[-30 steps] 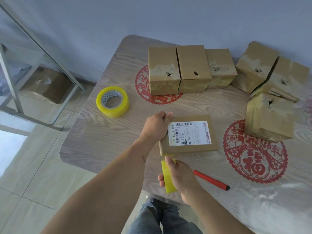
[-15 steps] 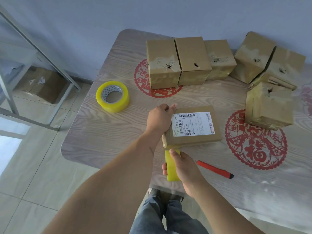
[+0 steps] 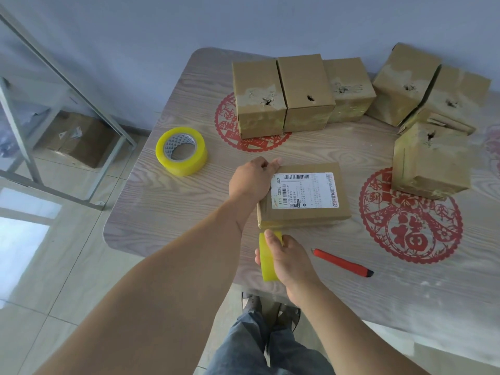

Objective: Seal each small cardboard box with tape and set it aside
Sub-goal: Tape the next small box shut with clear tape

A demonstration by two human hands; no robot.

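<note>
Cardboard box point(image 3: 303, 198) flat, long axis left-right; left hand point(image 3: 250, 180) grips it, right hand point(image 3: 288, 257) grips tape roll point(image 3: 266, 257).

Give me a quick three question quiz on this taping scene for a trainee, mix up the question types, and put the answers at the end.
1. True or false: the right hand holds a tape roll against the near edge of the labelled box.
2. Multiple choice: where does the red cutter lie? A) in the left hand B) on the table, right of the right hand C) on top of a box
3. Fill in: the spare roll lies to the ___ of the labelled box.

Key: 1 true; 2 B; 3 left
</note>
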